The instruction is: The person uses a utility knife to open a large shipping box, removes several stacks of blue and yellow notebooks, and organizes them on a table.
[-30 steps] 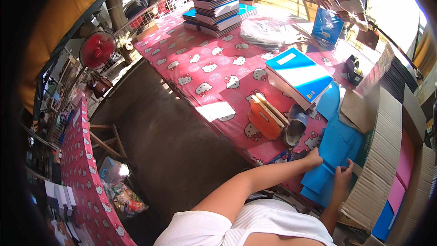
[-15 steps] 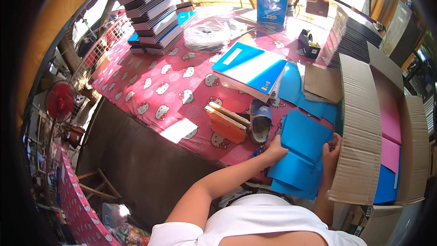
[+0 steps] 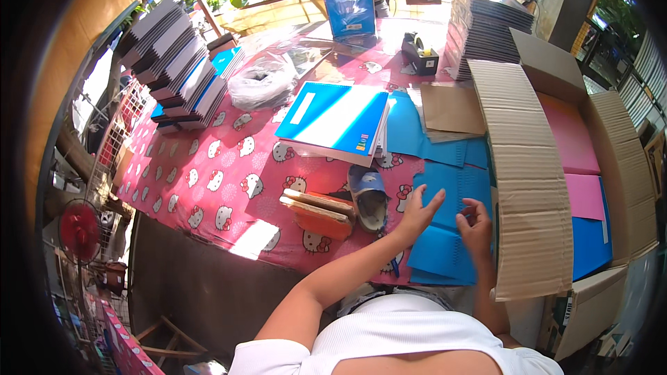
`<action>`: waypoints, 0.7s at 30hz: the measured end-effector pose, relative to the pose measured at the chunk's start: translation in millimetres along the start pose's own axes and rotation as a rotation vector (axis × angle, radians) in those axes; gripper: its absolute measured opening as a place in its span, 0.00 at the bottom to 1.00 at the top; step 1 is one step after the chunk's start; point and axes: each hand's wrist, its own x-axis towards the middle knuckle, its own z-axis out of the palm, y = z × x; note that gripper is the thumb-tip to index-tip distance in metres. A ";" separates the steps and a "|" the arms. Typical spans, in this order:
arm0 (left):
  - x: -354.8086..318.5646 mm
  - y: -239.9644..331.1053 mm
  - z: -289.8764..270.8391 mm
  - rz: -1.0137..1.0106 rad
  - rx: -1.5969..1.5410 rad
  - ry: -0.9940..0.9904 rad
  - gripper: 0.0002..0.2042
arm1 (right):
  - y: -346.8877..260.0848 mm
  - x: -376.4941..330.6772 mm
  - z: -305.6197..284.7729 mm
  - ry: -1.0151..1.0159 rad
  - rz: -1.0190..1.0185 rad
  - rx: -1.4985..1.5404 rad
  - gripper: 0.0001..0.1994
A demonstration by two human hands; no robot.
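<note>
My left hand (image 3: 418,215) hovers at the left side of several blue punched cover sheets (image 3: 445,253), its thumb and fingers spread and nothing in them. Across the same sheets my right hand (image 3: 476,228) is loosely curved, thumb apart from the fingers, with nothing visible in it. The sheets overlap at the table's near edge, rows of small holes showing along their edges. Beyond my hands lies a stack of blue-covered notebooks (image 3: 333,117). A blue and grey slipper (image 3: 368,198) sits left of my left hand, beside an orange block with board-like edges (image 3: 316,215).
An open cardboard box (image 3: 524,187) holding pink and blue sheets stands close on my right. Brown sheets (image 3: 451,109), a black tape dispenser (image 3: 420,55) and tall notebook piles (image 3: 170,62) occupy the pink patterned table. Opposite, a person holds a plastic-wrapped blue notebook (image 3: 349,12).
Both hands have let go of the blue sheets, which now lie lower and flatter on the table. My fingers have opened. The whole view has shifted, moving the scene leftward.
</note>
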 end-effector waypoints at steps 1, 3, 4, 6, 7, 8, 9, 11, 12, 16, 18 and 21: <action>3.0 11.2 -6.7 -0.112 -0.195 -0.130 0.27 | -5.2 -1.4 9.4 -0.067 0.018 0.035 0.17; 3.2 34.0 -19.7 -0.348 -0.587 -0.390 0.21 | -7.4 1.6 19.3 -0.192 0.035 0.152 0.16; 6.1 30.2 -25.3 -0.302 -0.719 -0.295 0.13 | -6.1 6.7 27.2 -0.260 0.027 0.239 0.16; 10.4 38.7 -44.6 -0.234 -0.752 -0.128 0.11 | -3.3 30.7 30.7 -0.232 0.069 0.398 0.19; 10.7 45.2 -57.6 -0.198 -0.766 -0.041 0.10 | 10.2 56.4 25.9 -0.137 0.287 0.801 0.24; 11.8 51.0 -70.1 -0.199 -0.784 -0.022 0.09 | 26.7 83.6 24.3 -0.026 0.512 1.197 0.30; 12.2 58.7 -82.8 -0.201 -0.804 -0.005 0.09 | 30.9 102.9 27.4 0.088 0.585 1.291 0.34; 10.1 66.8 -98.6 -0.199 -0.824 0.015 0.08 | 44.5 137.2 37.3 0.290 0.664 1.408 0.41; 9.0 70.0 -103.0 -0.196 -0.824 0.015 0.09 | 56.7 153.5 43.8 0.377 0.670 1.434 0.42; 2.6 64.2 -118.5 -0.219 -0.839 0.028 0.09 | 48.1 184.7 71.4 0.591 0.617 1.342 0.39; -2.9 62.3 -125.0 -0.238 -0.827 0.045 0.09 | 43.7 190.2 77.1 0.592 0.608 1.362 0.37; -7.4 64.9 -126.4 -0.244 -0.815 0.035 0.09 | 59.2 219.2 73.0 0.412 0.471 1.431 0.33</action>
